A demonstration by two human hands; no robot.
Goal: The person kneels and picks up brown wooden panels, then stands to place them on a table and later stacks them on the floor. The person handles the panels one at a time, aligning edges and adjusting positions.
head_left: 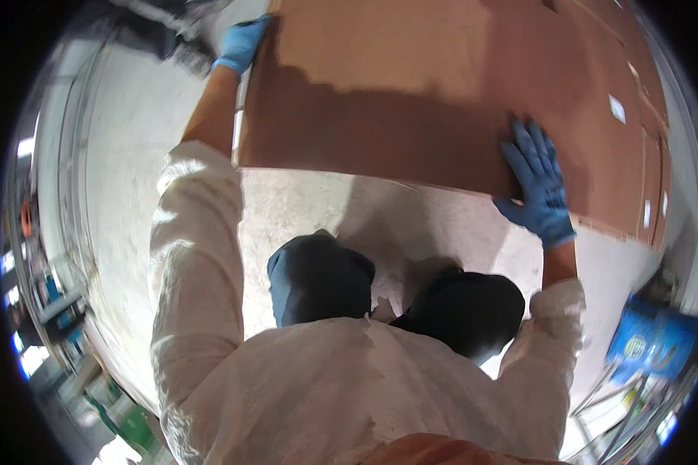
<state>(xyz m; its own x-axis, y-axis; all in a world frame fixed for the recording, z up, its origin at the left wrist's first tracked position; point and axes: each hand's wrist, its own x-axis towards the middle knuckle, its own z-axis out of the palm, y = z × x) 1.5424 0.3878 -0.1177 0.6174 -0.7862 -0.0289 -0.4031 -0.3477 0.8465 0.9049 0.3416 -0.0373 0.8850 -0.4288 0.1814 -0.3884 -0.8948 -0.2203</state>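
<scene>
A large brown cardboard sheet [380, 132] lies in front of me, with its near edge running across above my knees. At its far left edge is my left hand [242, 45] in a light blue glove, the fingers together and closed on the border; its fingertips are partly hidden. My right hand [538, 186], in a darker blue glove, rests flat on the sheet near its front edge, fingers stretched and the thumb spread. Shadows fall across the cardboard.
Pale concrete floor [287, 201] lies under the sheet's near edge and my dark-clad knees [322, 283]. A blue drum [655, 337] stands at the right by metal tubing. Small white labels [616, 108] mark the cardboard's right part. Shelving [54, 310] with assorted items lines the left.
</scene>
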